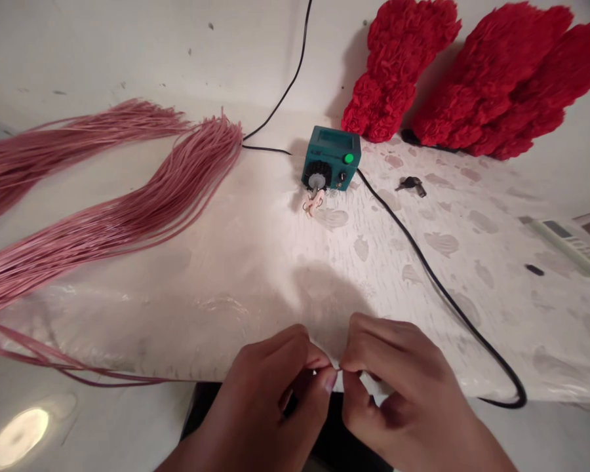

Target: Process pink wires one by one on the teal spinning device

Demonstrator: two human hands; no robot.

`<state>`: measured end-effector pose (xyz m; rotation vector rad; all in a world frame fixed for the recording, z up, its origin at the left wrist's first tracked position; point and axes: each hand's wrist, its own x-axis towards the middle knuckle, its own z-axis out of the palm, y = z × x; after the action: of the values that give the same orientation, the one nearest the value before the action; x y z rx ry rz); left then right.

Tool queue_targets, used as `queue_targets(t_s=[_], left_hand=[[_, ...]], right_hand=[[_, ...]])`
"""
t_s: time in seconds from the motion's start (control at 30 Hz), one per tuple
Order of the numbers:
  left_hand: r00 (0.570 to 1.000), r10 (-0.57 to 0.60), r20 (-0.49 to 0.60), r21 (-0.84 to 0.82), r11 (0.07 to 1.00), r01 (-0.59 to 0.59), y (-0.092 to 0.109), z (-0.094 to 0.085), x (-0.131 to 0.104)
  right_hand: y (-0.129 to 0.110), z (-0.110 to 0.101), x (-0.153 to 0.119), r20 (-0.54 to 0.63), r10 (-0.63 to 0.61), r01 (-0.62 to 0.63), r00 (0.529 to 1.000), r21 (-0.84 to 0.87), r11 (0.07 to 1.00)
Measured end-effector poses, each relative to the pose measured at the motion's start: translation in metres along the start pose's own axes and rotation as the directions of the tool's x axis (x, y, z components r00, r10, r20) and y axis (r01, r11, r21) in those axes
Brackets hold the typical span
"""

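At the table's front edge, my left hand pinches with thumb and forefinger. Its fingertips almost meet those of my right hand, which is closed in a pinch too. A bit of thin cord shows between the two pinches; most of it is hidden by my fingers. Loose pink cords run along the table edge from the left toward my left hand. Beyond my hands stands a small green motor box with a black gear and a pale pink hooked piece at its front.
Two long bundles of pink cord lie across the left side. Red ruffled flower bunches lean at the back right. A black cable curves from the box to the front edge. A small dark metal part and a calculator lie right.
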<state>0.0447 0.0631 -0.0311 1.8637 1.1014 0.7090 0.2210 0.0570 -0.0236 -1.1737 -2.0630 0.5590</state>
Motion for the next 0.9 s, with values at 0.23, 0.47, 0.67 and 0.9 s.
queue_targets(t_s=[0.23, 0.47, 0.67, 0.9], left_hand=[[1.000, 0.005, 0.015, 0.011, 1.000, -0.005, -0.001, -0.001, 0.001], [0.997, -0.064, -0.031, -0.034, 0.997, 0.063, 0.004, -0.004, 0.000], [0.982, -0.183, -0.048, -0.076, 0.981, 0.179, 0.006, -0.006, 0.000], [0.987, -0.143, -0.076, -0.034, 0.989, 0.140, 0.005, -0.007, 0.000]], right_hand=[[0.000, 0.002, 0.002, -0.045, -0.041, 0.040, 0.998, -0.020, 0.999], [0.001, -0.001, -0.003, -0.017, -0.007, 0.007, 1.000, 0.023, 1.000], [0.003, -0.011, -0.003, 0.037, 0.004, -0.007, 0.999, 0.084, 0.996], [0.003, -0.013, 0.001, 0.098, -0.043, 0.044, 0.994, -0.011, 0.999]])
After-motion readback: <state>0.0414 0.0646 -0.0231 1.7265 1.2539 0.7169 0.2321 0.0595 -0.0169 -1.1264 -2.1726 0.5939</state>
